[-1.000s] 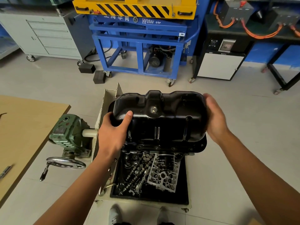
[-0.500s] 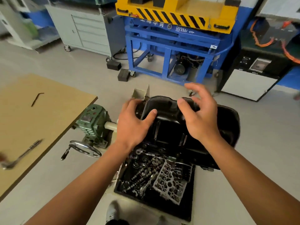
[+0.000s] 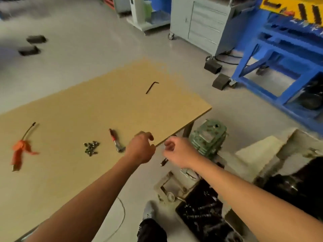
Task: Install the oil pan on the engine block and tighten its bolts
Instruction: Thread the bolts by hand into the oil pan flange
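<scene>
Scanning from the left, I see an orange blow gun (image 3: pixel 19 151) on the tan surface (image 3: pixel 87 105), then a heap of bolts (image 3: pixel 91 147) with a ratchet (image 3: pixel 116 142) just beside it and a hex key (image 3: pixel 152 87) farther off. The left hand (image 3: pixel 141 149) hovers over the surface's near right edge, fingers loosely curled, holding nothing. The right hand (image 3: pixel 178 152) hangs just beside it, fingers likewise loose and empty. A green gearbox (image 3: pixel 208 137) stands to the right. The oil pan (image 3: pixel 300 182) is a dark blur at near right, well apart from both hands.

Left hand (image 3: pixel 140 149) and right hand (image 3: pixel 178 152) hover near bolts (image 3: pixel 91 148).
</scene>
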